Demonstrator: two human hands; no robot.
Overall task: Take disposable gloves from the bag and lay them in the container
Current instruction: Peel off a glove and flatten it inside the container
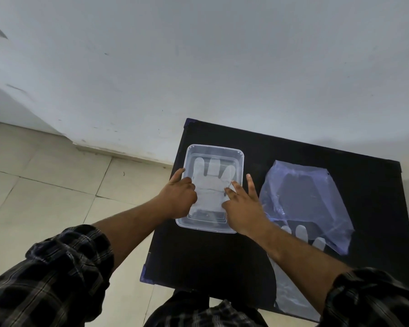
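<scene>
A clear plastic container [238, 159] sits on the left part of a black table [364, 175]. A translucent white glove [213, 182] lies flat inside it, fingers pointing away from me. My left hand [178, 197] rests on the container's left side, thumb along the rim, fingers curled onto the glove. My right hand [242, 204] presses its spread fingertips on the glove's right side. A bluish clear bag [300, 197] lies to the right. Another glove [300, 234] shows at the bag's near end, partly under my right forearm.
A white wall rises just behind the table. Beige floor tiles [57, 185] lie to the left, beyond the table's left edge. A further sheet of clear plastic [291, 296] lies at the table's near right edge.
</scene>
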